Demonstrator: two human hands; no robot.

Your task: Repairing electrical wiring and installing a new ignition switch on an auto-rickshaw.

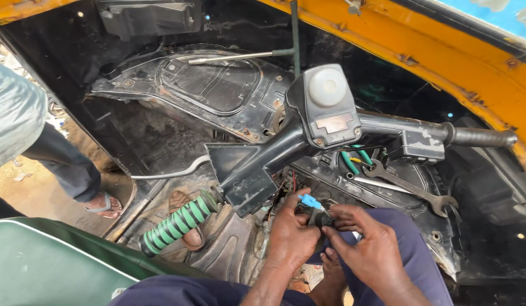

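Observation:
Both my hands meet low in the middle of the head view, under a black handlebar unit (308,130) of a small yellow vehicle. My left hand (291,235) and my right hand (365,241) together pinch a small black electrical part (321,218) with a blue plastic connector (310,201) on top. Thin wires run up from it toward the handlebar's underside. The left handlebar grip (175,224) is wrapped in green and white bands. The right grip (481,137) is bare black.
A large open-ended spanner (413,190) lies on the black floor panel to the right, near green cables (353,158). Another person's legs and sandalled foot (101,204) stand outside at the left. A green seat edge (42,266) is at bottom left. My knees in blue trousers frame my hands.

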